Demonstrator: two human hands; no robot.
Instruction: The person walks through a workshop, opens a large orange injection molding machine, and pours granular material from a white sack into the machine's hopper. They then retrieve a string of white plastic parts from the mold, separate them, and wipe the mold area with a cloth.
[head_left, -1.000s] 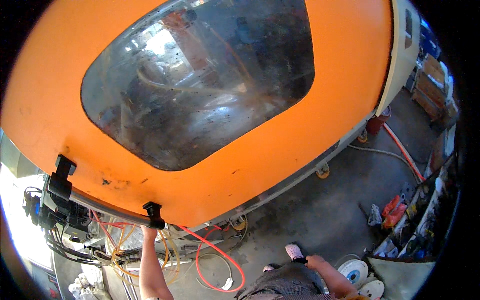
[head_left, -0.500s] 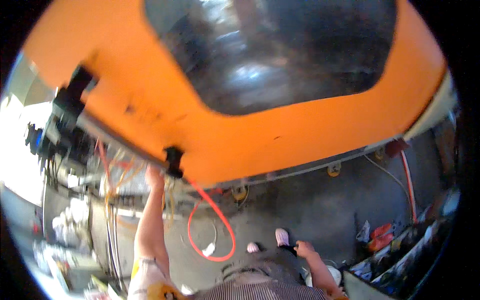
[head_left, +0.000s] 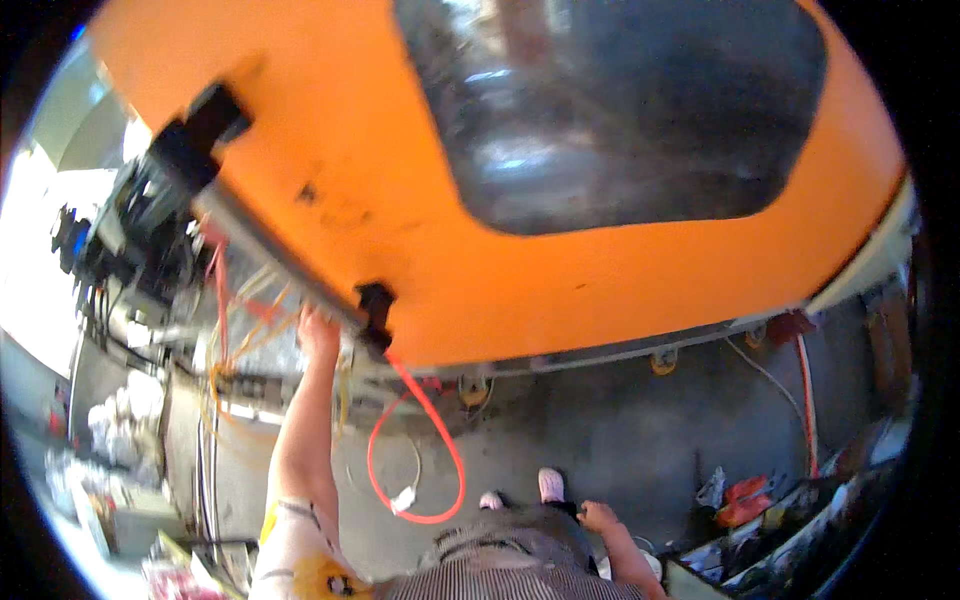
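My left arm reaches forward to the left edge of a large orange machine door [head_left: 600,270] with a dark window [head_left: 630,130]. My left hand [head_left: 318,330] is up against the long grey bar [head_left: 265,240] on that edge, close to its lower black bracket [head_left: 376,315]. The bar hides its fingertips, so I cannot tell whether they grip. Low at my right side, my right hand [head_left: 598,517] has curled fingers. Something dark shows beside them, but whether they hold it is unclear. A red hose [head_left: 460,470] hangs in a loop right of my left forearm.
Yellowish hoses [head_left: 215,385] and black machine parts [head_left: 150,215] crowd the left. White bags [head_left: 130,405] lie farther left. A pale hose [head_left: 808,400] and a red bundle [head_left: 745,500] are on the right. My pink shoes [head_left: 551,485] stand on the grey floor [head_left: 620,440].
The door's bar and window appear farther right in view, while my shoes and right hand appear farther left. My left hand sits slightly higher along the bar. The view itself has shifted.
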